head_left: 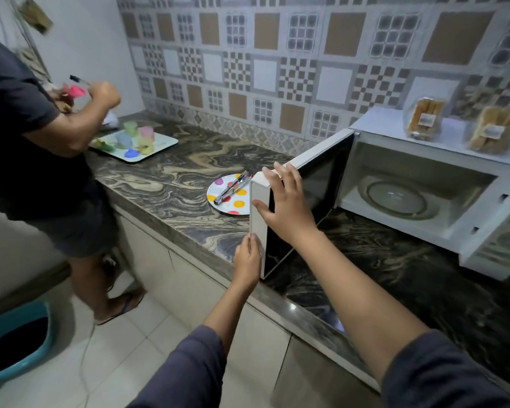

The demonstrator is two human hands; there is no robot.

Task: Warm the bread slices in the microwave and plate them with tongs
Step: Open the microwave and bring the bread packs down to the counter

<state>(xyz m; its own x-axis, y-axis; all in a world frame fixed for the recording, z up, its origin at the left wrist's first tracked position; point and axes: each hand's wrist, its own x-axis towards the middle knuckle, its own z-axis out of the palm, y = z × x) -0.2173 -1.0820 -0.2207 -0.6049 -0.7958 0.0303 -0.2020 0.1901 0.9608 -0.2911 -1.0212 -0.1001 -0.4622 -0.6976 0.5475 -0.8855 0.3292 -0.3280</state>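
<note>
Left hand (248,259) gripping and right hand (287,209) spread on the open door (315,184), we find the microwave (409,163) empty, the plate (226,207) bearing only tongs (232,187).

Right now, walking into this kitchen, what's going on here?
The camera wearer holds the open door of the white microwave: the left hand grips its lower edge, the right hand lies flat against its upper part. Inside, only the glass turntable shows, no bread. Steel tongs lie on a white polka-dot plate on the marbled counter. Two clear containers of bread sit atop the microwave. At left, a second person handles coloured plastic cups over a white tray.
</note>
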